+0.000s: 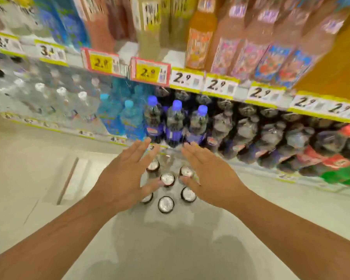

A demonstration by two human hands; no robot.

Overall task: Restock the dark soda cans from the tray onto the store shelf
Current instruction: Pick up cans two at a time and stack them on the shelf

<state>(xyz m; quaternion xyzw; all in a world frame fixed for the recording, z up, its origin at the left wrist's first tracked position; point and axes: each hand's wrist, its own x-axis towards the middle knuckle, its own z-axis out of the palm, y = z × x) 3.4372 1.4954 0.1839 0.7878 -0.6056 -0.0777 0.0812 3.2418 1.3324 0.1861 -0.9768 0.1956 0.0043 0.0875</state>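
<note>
Hands (121,178) (208,178) spread above cans (166,204); bottles (176,126) crowd shelf (267,103).

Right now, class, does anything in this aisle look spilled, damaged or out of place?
Nothing stands out. The dark soda cans stand upright on the floor before the shelf, no spill shows, and both open hands, left hand and right hand, hover above them.

Dark cans (166,204) stand on the pale floor (28,168).

The cans (166,204) had shiny metal tops. The bottles (176,126) looked like glossy clear plastic with smooth plastic caps. Price tags (185,79) were paper. The floor (170,249) was smooth, faintly glossy.
</note>
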